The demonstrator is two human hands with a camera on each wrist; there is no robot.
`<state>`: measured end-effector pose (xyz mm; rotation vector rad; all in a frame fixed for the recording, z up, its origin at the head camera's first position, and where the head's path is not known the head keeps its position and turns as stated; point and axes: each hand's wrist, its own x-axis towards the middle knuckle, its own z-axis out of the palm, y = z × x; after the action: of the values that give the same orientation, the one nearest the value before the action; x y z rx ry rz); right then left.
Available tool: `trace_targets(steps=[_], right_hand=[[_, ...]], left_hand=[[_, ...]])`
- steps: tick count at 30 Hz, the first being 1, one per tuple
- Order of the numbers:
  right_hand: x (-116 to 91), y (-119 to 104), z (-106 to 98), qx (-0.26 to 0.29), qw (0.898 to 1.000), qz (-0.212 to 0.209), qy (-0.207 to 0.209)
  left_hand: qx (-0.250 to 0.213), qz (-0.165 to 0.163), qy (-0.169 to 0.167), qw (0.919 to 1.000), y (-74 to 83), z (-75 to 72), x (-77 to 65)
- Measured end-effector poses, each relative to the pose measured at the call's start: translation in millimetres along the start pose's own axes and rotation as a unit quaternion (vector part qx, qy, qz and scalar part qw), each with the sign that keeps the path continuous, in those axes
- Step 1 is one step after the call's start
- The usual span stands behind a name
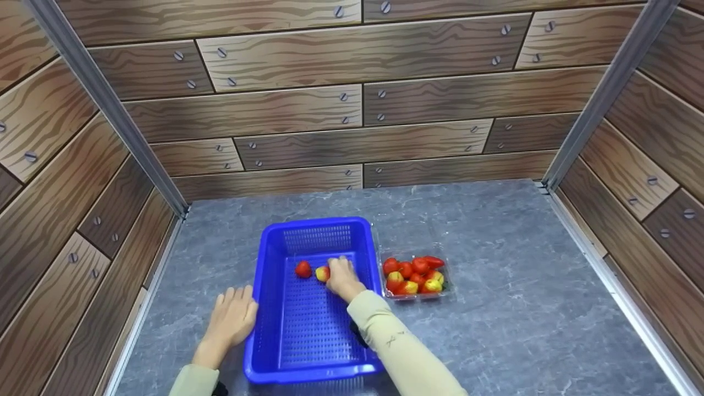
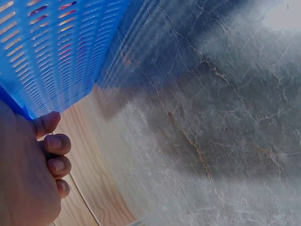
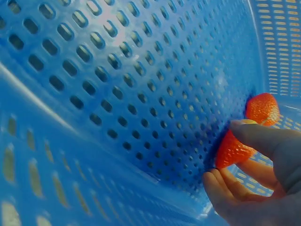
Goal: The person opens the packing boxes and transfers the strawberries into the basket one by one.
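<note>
Inside the blue plastic basket [image 1: 363, 369], my right hand [image 1: 344, 278] pinches a red strawberry with a yellow end [image 1: 322, 274] between thumb and fingers. In the right wrist view the dimpled red strawberry [image 3: 234, 149] is right at the perforated floor of the basket. Another red strawberry [image 1: 303, 269] lies just left of it on that floor. Outside the basket, my left hand [image 1: 234, 316] is at the left rim, back of the hand up. The left wrist view shows its fingers [image 2: 57, 143] loosely curled beside the rim.
To the right of the basket stands a clear plastic box [image 1: 421, 297] holding several red and red-yellow fruits [image 1: 419, 265], its clear lid [image 1: 410, 234] folded back behind. The grey marbled tabletop [image 1: 522, 308] is bounded by wood-patterned walls [image 1: 308, 115] with metal edges.
</note>
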<state>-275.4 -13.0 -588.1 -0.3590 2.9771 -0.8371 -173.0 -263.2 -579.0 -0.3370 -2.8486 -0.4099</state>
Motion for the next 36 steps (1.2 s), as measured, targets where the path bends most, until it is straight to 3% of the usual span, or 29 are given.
trace_targets(steps=[16,23,36], right_hand=[[6.5,-20.0,-55.5,-0.008,0.999,-0.019,-0.034],[9.2,-20.5,-72.9,-0.006,0.999,-0.052,-0.007],[14.0,12.8,-104.4,-0.017,0.997,-0.042,0.069]], left_hand=[[0.022,0.008,0.01,0.9997,-0.8,-1.5,1.1],[0.02,0.003,0.011,0.9997,-0.4,-1.0,-0.8],[0.022,0.019,0.027,0.9992,0.8,-1.8,0.9]])
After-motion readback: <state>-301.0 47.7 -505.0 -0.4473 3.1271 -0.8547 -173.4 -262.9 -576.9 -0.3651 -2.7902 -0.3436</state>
